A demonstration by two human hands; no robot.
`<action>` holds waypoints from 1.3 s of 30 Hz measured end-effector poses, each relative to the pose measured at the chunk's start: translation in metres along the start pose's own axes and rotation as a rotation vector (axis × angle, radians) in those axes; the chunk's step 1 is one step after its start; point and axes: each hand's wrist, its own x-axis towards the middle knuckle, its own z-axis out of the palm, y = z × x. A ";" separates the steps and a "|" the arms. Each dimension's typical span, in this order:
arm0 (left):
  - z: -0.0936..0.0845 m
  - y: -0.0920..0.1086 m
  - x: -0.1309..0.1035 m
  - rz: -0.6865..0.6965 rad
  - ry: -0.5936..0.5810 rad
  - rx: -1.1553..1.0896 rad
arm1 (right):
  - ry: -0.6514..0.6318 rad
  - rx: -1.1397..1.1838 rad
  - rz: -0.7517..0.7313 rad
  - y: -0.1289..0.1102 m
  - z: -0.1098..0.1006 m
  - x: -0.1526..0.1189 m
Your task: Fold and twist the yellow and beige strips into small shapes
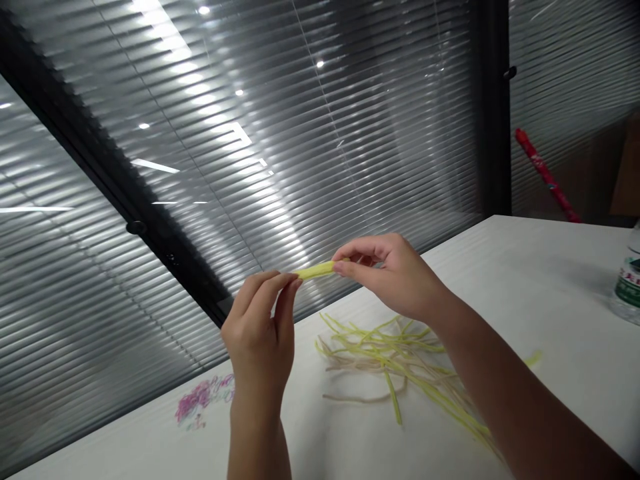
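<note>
A short, soft-looking yellow strip (316,271) is stretched between my two hands, raised above the white table. My left hand (264,313) pinches its left end between thumb and fingers. At the other end, my right hand (387,270) grips it with the thumb against the curled fingers. Below them lies a loose pile of thin yellow and beige strands (390,350), partly hidden by my right forearm. Another yellow piece (534,359) shows just past that forearm.
The white table (345,440) runs up to glass panels with blinds (360,147) behind. Pink and purple scribbles (200,400) mark its left part. A clear bottle with a green label (628,283) stands at the right edge. Beyond the table leans a red tube-like object (547,175).
</note>
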 end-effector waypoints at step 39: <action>0.000 0.006 -0.005 -0.137 0.025 -0.193 | -0.108 0.206 0.048 0.001 -0.007 0.002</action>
